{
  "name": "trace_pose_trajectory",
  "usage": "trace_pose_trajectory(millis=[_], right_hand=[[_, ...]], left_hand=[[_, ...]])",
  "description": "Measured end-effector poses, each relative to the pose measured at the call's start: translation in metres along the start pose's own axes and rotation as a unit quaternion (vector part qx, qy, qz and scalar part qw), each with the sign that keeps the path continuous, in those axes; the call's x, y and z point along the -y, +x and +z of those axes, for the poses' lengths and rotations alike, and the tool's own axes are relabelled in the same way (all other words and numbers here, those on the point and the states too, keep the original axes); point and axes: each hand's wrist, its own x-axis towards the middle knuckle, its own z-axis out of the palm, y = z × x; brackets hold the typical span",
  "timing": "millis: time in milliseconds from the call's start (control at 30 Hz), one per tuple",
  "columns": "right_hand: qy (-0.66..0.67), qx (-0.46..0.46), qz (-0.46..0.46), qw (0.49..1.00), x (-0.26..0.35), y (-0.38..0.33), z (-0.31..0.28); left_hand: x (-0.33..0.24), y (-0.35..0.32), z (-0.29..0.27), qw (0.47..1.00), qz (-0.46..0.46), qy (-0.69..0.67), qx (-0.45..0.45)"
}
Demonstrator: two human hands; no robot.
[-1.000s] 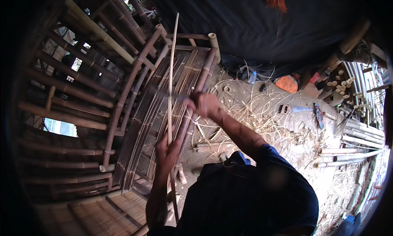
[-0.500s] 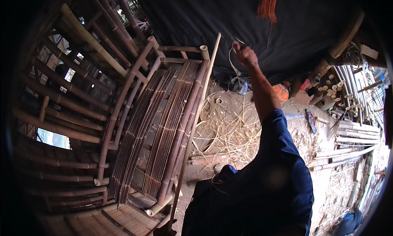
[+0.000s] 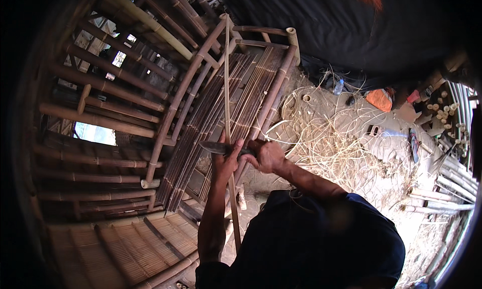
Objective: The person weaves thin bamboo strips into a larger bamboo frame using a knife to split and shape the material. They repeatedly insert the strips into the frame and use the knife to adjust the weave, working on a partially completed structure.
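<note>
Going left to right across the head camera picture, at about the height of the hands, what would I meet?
Stacked bamboo poles → slatted bamboo frame → knife blade → left hand on the thin bamboo strip → right hand → pile of pale shavings → cut bamboo lengths.

Bamboo strip is pale, dry, matt cane with a smooth face; knife blade is dull grey metal with a faint sheen, its handle hidden in the right hand, while the left hand closes on the strip. Bamboo frame is brown, weathered poles, matt with ringed nodes, and its slatted panel is dark split bamboo, rough and ribbed. Shavings are thin, straw-coloured curls on a dusty earth floor; tarp is black, matt sheeting, and the person's shirt is dark blue cloth.
</note>
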Motion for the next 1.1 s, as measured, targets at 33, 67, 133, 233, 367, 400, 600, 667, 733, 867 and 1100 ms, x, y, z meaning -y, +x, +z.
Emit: trace_pose_trajectory(millis=[33, 67, 133, 233, 367, 400, 600, 667, 733, 867, 1100], right_hand=[[-0.025, -0.016, 0.008, 1.0, -0.007, 0.007, -0.002], [-0.008, 0.032, 0.102, 0.994, 0.0, 0.022, -0.026], [-0.065, -0.017, 0.124, 0.99, -0.051, 0.051, -0.031], [-0.101, -0.194, 0.114, 0.969, -0.104, 0.09, -0.075], [-0.179, -0.185, 0.188, 0.948, -0.153, 0.116, -0.134], [-0.182, -0.175, 0.142, 0.957, -0.125, 0.108, -0.138], [-0.185, -0.229, 0.21, 0.932, -0.168, 0.119, -0.209], [-0.176, -0.257, 0.305, 0.9, -0.192, 0.124, -0.256], [-0.192, -0.326, 0.335, 0.863, -0.253, 0.117, -0.316], [-0.209, -0.359, 0.332, 0.847, -0.206, 0.115, -0.318], [-0.225, 0.09, 0.032, 0.97, -0.068, 0.031, -0.121]], left_hand=[[0.011, 0.002, -0.005, 0.999, 0.005, 0.018, 0.026], [0.022, -0.002, -0.01, 0.998, 0.008, 0.033, 0.048], [0.013, -0.021, -0.002, 0.997, -0.009, 0.029, 0.068], [0.013, -0.068, -0.011, 0.984, 0.05, 0.127, 0.111], [-0.013, -0.139, -0.023, 0.97, -0.021, 0.198, 0.137], [-0.012, -0.144, -0.027, 0.974, -0.042, 0.184, 0.129], [-0.009, -0.194, -0.064, 0.907, -0.017, 0.398, 0.137], [0.005, -0.231, -0.092, 0.89, -0.017, 0.422, 0.171], [0.004, -0.264, -0.114, 0.895, 0.014, 0.404, 0.187], [0.022, -0.254, -0.103, 0.863, -0.042, 0.474, 0.169], [0.002, -0.156, -0.038, 0.917, -0.026, 0.38, 0.114]])
